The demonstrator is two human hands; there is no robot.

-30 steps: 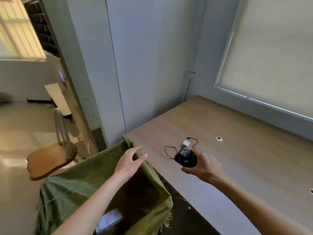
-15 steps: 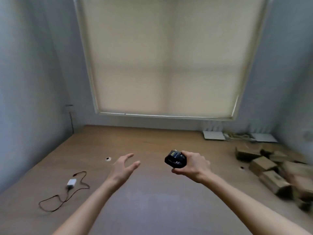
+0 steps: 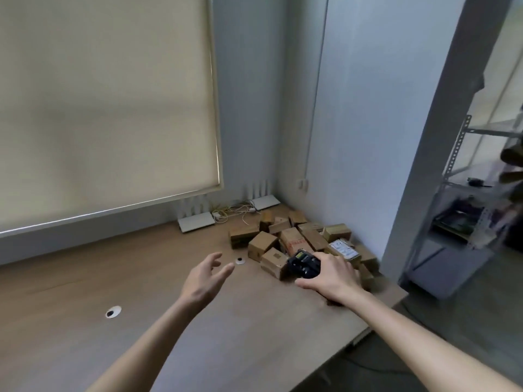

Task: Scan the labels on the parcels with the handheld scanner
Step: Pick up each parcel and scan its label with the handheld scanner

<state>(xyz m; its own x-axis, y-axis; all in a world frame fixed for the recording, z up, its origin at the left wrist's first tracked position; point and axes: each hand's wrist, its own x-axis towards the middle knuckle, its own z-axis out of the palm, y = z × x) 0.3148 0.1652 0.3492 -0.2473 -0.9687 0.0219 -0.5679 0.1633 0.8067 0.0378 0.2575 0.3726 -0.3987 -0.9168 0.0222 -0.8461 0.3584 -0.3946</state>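
Right hand point(image 3: 332, 274) gripping small black handheld scanner point(image 3: 304, 267), fingers curling round its body, thumb lying along near side. Scanner hovering just over near edge of heap of brown cardboard parcels point(image 3: 294, 244), piled at far right corner of long wooden desk point(image 3: 254, 329). One parcel showing white label point(image 3: 343, 248), right of scanner. Left hand point(image 3: 205, 281) floating above desk, fingers spreading loosely, holding nothing, touching nothing, left of parcels.

A plain office or stockroom: a long wooden desk point(image 3: 254, 335) with cable holes point(image 3: 113, 312) runs beneath a drawn window blind point(image 3: 107, 103). Cardboard parcels point(image 3: 294, 244) crowd its corner beside two routers point(image 3: 196, 222), with metal shelving point(image 3: 464, 199) beyond.
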